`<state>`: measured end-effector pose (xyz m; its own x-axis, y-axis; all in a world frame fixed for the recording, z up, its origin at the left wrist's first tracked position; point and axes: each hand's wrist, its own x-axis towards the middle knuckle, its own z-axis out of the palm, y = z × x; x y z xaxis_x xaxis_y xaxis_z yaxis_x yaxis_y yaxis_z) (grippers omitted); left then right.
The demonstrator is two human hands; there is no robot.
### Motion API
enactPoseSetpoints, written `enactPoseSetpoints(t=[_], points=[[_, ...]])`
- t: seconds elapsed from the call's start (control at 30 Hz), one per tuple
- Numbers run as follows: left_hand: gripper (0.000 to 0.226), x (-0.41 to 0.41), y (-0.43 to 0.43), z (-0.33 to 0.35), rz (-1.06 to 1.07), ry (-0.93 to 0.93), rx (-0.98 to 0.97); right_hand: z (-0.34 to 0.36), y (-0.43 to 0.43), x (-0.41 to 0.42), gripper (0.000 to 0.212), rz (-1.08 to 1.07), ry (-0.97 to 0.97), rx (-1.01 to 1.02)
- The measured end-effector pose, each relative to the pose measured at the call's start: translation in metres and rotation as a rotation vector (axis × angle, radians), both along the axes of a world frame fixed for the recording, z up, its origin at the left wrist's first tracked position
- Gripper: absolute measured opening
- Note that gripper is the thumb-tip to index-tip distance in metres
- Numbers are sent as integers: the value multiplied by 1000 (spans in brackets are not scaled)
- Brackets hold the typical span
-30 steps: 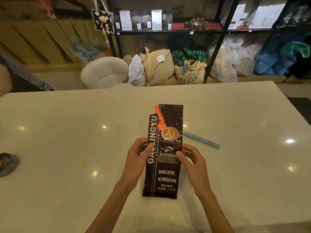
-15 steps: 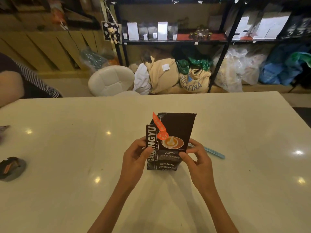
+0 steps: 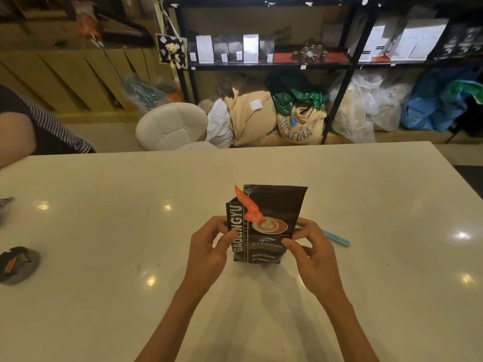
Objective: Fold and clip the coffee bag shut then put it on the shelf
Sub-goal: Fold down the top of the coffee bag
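A dark brown coffee bag (image 3: 271, 205) with an orange ribbon print and a latte picture stands upright on the white table (image 3: 104, 231). My left hand (image 3: 209, 246) grips its left edge, thumb on the front. My right hand (image 3: 311, 252) grips its right edge. The bag's top is unfolded and flat. A light blue clip (image 3: 337, 237) lies on the table just behind my right hand, partly hidden by it. A black shelf (image 3: 269, 65) with boxes and bags stands beyond the table.
A white padded stool (image 3: 171, 125) sits behind the table's far edge. Sacks and plastic bags (image 3: 300, 118) fill the floor under the shelf. Another person's striped sleeve (image 3: 49, 129) is at far left. A small dark object (image 3: 17, 263) lies at the table's left.
The bag lay flat on the table a second ago; both hands have raised it to stand upright. The view has tilted up, showing more of the shelf.
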<state>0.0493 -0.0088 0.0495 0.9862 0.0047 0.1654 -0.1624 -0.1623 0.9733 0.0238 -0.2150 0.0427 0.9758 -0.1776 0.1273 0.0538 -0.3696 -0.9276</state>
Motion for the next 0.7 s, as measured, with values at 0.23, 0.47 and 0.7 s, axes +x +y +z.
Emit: enactPoseSetpoints(t=[0.23, 0.47, 0.7], points=[[15, 1, -10, 13, -163, 61, -68, 8, 0, 6, 26, 26, 23, 59], [14, 7, -12, 15, -57, 52, -47, 1, -2, 4, 28, 4, -4, 70], [7, 1, -4, 11, -5, 92, -36, -7, -4, 1, 29, 12, -41, 102]])
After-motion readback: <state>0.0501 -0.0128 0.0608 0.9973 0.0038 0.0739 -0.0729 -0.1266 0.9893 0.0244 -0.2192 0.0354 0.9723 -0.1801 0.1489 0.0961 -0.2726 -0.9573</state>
